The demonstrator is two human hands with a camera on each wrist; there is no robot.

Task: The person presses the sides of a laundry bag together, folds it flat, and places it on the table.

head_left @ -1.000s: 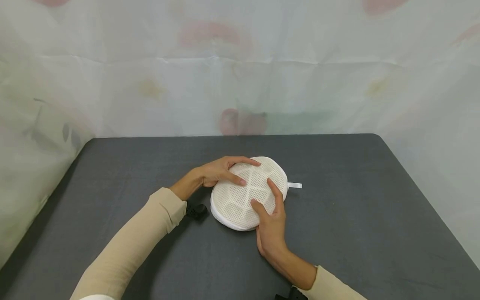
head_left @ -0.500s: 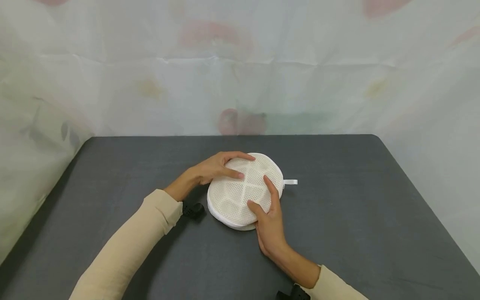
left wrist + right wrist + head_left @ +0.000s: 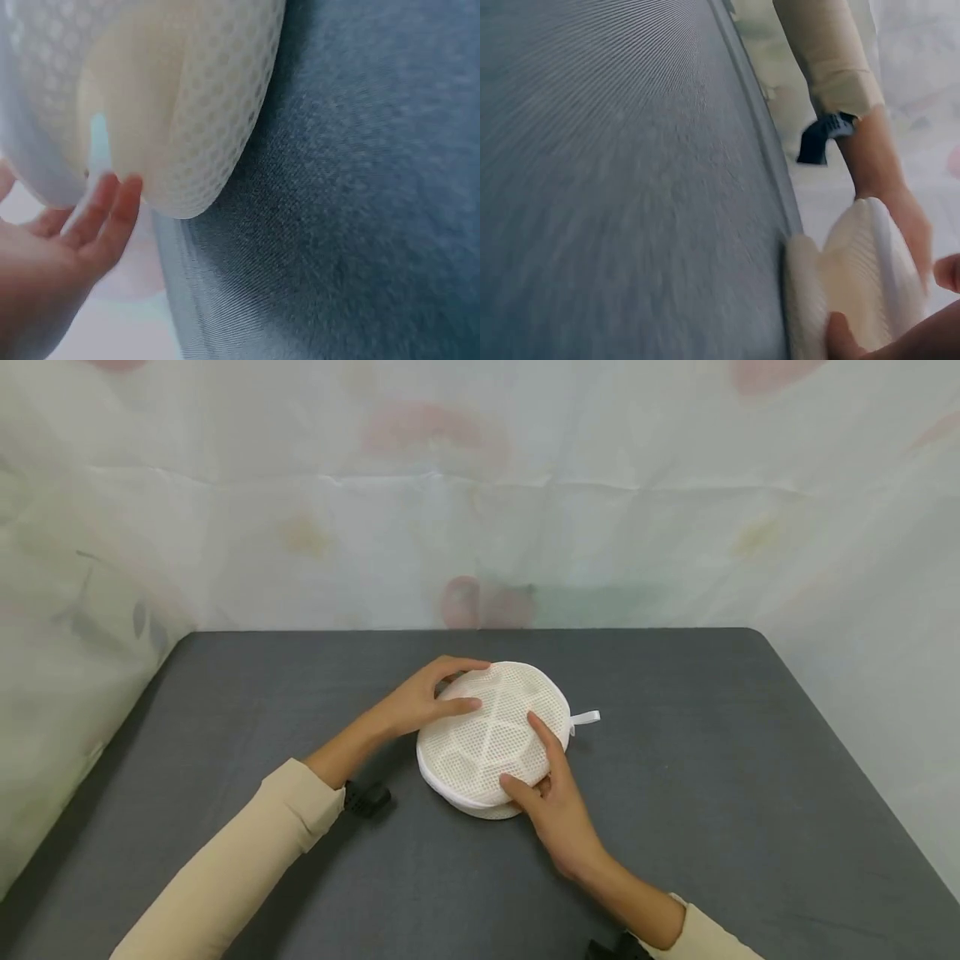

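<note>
A round white mesh pouch (image 3: 491, 739) lies on the dark grey table (image 3: 712, 760), its near edge slightly raised. My left hand (image 3: 468, 687) holds its left far rim, thumb on top and fingers curled over the edge. My right hand (image 3: 525, 756) grips the near right rim, with the thumb and forefinger lying on the mesh. In the left wrist view my fingers (image 3: 109, 214) touch the pouch (image 3: 187, 97) at its rim. The right wrist view shows the pouch (image 3: 855, 277) edge-on, with my thumb (image 3: 840, 337) against it.
A small white loop tab (image 3: 587, 719) sticks out from the pouch's right side. A pale printed cloth (image 3: 480, 510) hangs behind and beside the table. Black wrist straps (image 3: 366, 798) sit on both forearms.
The pouch has shifted a little away from me and turned slightly. My right hand swung rightward and slid toward the near right rim. The left forearm drew back toward me.
</note>
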